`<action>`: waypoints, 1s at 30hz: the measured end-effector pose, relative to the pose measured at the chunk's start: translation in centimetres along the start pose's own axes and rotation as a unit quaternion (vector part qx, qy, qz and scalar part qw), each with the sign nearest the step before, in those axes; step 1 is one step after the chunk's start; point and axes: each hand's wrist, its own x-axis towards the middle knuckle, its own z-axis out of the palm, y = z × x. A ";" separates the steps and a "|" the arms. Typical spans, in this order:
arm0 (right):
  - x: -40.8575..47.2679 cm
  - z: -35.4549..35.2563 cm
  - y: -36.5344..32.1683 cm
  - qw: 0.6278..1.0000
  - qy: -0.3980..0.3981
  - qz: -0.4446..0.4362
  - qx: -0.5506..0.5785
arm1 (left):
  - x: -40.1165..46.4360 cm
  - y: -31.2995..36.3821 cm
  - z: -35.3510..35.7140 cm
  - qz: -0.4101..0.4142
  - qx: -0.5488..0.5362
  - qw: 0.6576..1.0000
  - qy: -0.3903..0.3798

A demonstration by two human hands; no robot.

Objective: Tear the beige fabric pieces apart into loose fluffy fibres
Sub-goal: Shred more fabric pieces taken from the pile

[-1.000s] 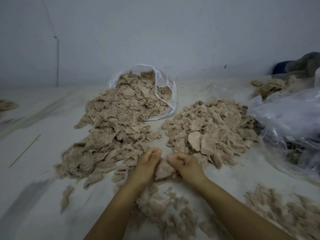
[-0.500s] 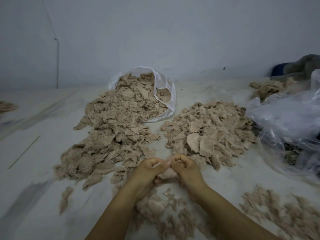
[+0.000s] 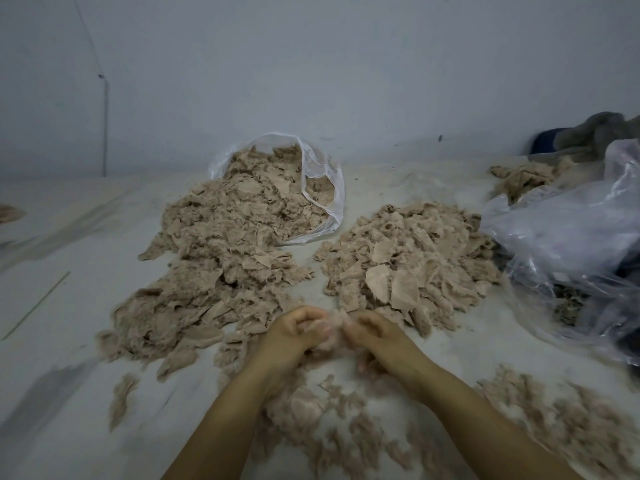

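Broadly, pale grey floor underneath everything, dusted with lint. Spilling from a clear plastic bag at the back, the biggest beige heap: flat torn fabric pieces mixed with matted fuzz, running forward and left. Just right of it, apart by a narrow strip of floor, a second mound with smooth, flat, sharp-edged scraps lying on top. Further right, crumpled translucent plastic sheeting, with more beige cloth and a grey and blue bundle behind it. Nearest the camera, looser and wispier stuff: shredded fibres below and between the forearms, and another fluffy scatter at lower right, blurred. One stray tuft lying alone at lower left. Smallest of all, a pale fuzzy fabric piece pinched between both hands, edges frayed and soft. Left hand curled round its left end, right hand curled round its right end, knuckles close together, raised just in front of the two heaps.
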 end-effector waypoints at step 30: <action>1.6 -0.3 -1.5 0.968 0.149 -0.029 0.199 | 0.8 0.1 -1.3 0.007 -0.062 0.982 0.176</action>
